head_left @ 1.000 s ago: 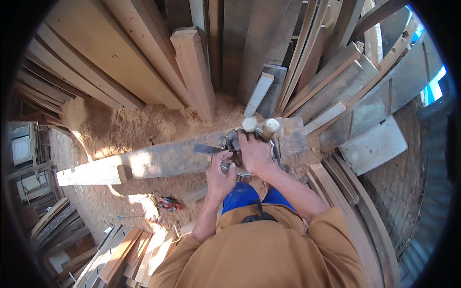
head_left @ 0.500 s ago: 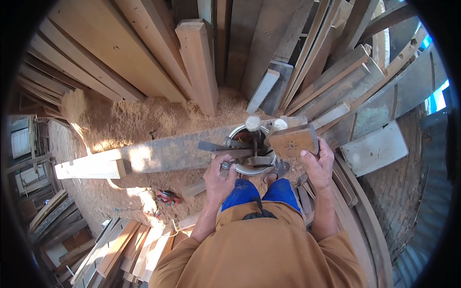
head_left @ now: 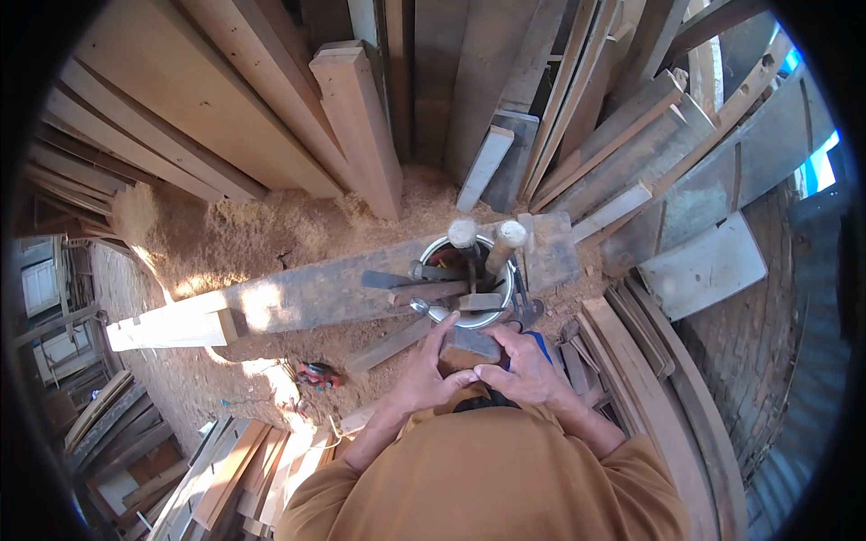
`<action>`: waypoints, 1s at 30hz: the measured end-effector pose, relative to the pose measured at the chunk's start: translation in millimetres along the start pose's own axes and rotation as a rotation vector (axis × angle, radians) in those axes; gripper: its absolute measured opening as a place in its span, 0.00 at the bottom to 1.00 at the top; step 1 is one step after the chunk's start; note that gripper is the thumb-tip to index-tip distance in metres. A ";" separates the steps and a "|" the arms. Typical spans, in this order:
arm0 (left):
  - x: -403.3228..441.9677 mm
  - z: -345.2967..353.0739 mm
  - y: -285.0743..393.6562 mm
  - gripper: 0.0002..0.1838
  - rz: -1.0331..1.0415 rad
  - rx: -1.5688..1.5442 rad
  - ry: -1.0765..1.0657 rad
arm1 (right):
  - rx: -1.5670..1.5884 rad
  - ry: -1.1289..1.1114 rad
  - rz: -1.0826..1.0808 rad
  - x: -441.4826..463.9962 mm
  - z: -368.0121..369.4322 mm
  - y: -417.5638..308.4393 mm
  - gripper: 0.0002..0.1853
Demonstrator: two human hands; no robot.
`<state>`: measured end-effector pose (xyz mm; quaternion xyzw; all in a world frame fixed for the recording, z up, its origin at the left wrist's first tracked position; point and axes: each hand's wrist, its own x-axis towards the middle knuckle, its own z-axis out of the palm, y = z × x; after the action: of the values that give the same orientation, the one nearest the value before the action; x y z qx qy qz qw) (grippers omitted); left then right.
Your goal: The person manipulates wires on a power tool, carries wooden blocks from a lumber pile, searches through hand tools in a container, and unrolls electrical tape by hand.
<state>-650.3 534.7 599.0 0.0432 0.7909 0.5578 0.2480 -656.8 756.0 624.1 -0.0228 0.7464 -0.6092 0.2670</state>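
Close to my body, my left hand (head_left: pixel 431 371) and my right hand (head_left: pixel 525 368) grip a wooden block (head_left: pixel 471 341) from its two sides. Its upper face looks grey, and my fingers cover part of it. Just beyond the hands stands a bucket with a white rim (head_left: pixel 492 319), packed with tools. Two tools with round pale ends, one (head_left: pixel 462 234) and another (head_left: pixel 510 236), stick up from it. A dark wooden bar (head_left: pixel 428 293) and a grey flat piece (head_left: pixel 386 279) lean out over the left of the rim.
A long plank (head_left: pixel 316 284) runs from the left to beneath the bucket. Sawdust (head_left: pixel 244 216) covers the ground. Boards (head_left: pixel 361 135) stand along the far side, and more timber (head_left: pixel 234 473) lies at lower left. A red power tool (head_left: pixel 319 375) rests on the ground.
My right hand has brought the wooden block down and left, close to my body. My left hand has come away from the bucket's tools and joined it on the block.
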 end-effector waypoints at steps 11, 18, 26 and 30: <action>-25.5 -16.8 -60.9 0.36 -0.288 -0.530 -0.248 | -0.890 0.205 -0.011 42.2 -13.9 52.1 0.20; -10.6 -19.7 -79.9 0.31 0.022 -0.321 -0.287 | -0.863 0.067 0.008 81.1 -6.6 87.1 0.11; -7.2 -13.7 -78.4 0.27 -0.029 -0.437 -0.252 | -1.076 -0.092 0.011 81.4 2.7 79.7 0.13; -8.9 -15.9 -78.6 0.27 0.007 -0.344 -0.274 | -0.948 -0.090 -0.044 77.1 -8.4 72.6 0.15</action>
<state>-633.1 488.6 535.1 0.0781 0.6429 0.6743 0.3548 -705.3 754.6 529.5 -0.1842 0.9292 -0.2052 0.2461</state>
